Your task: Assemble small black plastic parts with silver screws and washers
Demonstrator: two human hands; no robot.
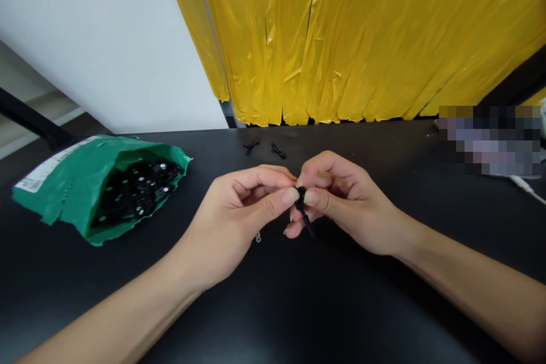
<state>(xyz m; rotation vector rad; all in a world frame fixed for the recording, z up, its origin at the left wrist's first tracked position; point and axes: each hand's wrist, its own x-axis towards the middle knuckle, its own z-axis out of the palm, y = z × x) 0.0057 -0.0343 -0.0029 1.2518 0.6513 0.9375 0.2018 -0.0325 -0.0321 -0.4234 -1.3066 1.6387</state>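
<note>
Above the middle of the black table, a small black part (301, 198) with a thin stem pointing down is pinched between both hands. My left hand (251, 199) grips it from the left with thumb and forefinger. From the right, my right hand (341, 196) closes thumb and fingers on the same part. Fingertips cover much of it. Just beyond the hands lie two small black pieces, one on the left (251, 145) and one on the right (278, 151). A small metal piece (258, 237) shows on the table beside my left hand.
A torn green bag (72, 196) holding many black parts lies on the left of the black table (273, 307). Yellow plastic sheeting (341, 40) hangs behind the far edge, beside a white panel (119, 40). At the right are a pixelated object (490, 139) and a white cable (526, 189).
</note>
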